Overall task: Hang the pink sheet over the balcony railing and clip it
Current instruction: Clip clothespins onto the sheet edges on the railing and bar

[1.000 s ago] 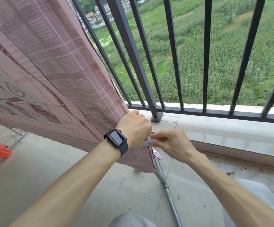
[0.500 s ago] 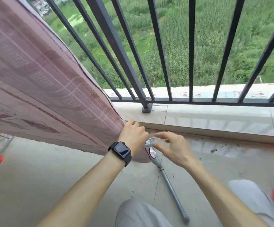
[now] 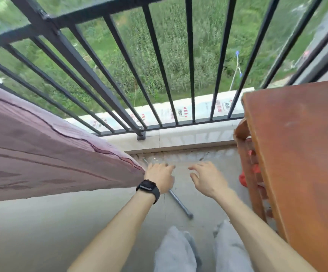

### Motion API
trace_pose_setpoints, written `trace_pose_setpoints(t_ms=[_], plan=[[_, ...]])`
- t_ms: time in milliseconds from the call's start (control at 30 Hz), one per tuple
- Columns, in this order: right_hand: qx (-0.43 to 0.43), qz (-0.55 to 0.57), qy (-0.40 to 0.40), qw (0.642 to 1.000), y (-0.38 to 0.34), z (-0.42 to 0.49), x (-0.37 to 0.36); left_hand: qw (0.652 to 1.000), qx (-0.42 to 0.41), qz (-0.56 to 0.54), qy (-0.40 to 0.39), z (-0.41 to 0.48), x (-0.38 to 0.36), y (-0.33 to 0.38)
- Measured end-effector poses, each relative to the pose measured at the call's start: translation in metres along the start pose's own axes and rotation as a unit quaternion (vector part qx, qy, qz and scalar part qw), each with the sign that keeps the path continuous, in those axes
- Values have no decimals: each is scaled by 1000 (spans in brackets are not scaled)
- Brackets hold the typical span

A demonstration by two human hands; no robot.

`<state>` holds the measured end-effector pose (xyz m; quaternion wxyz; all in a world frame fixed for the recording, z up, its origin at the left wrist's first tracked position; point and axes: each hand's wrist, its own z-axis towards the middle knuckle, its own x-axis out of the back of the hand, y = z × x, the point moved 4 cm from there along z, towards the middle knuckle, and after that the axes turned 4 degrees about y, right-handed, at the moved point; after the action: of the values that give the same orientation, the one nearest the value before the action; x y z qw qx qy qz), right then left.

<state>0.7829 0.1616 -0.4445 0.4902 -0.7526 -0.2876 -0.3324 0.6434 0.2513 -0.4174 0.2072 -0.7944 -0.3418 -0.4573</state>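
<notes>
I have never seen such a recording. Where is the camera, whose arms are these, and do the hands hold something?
The camera is worn on a person's head and looks down; the arms are that person's own. Both hands look open and empty. The left hand, wearing a dark watch, is beside the corner of the pink sheet, which hangs by the black railing. The right hand hovers over the floor, where a grey pipe lies. At the right stands a brown wooden table.

Bright, diffuse daylight from far side beyond railing (image 3: 89,75); faint soft shadows on floor (image 3: 41,232). Motion blur overall. Strong wide-angle bowing of railing toward left and right edges.
</notes>
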Motion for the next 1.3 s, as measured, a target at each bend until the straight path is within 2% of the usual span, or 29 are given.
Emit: trace_pose_setpoints(t_ms=[133, 267, 433, 667, 833, 1033, 1300], plan=[[-47, -29, 87, 995, 1, -74, 78, 994, -69, -47, 69, -21, 61, 49], [-146, -28, 195, 969, 10, -160, 137, 975, -182, -49, 120, -30, 106, 113], [-266, -17, 305, 914, 34, -270, 172, 939, -305, -57, 152, -47, 135, 209], [-418, 32, 378, 825, 98, -406, 164, 884, -446, 7, 141, -71, 126, 356], [-497, 80, 385, 774, 166, -471, 135, 852, -510, 71, 97, -82, 86, 464], [-540, 121, 332, 764, 254, -509, 100, 813, -554, 178, 36, -97, 17, 562], [-597, 145, 260, 745, 352, -512, 74, 699, -632, 328, 70, -85, -49, 646]])
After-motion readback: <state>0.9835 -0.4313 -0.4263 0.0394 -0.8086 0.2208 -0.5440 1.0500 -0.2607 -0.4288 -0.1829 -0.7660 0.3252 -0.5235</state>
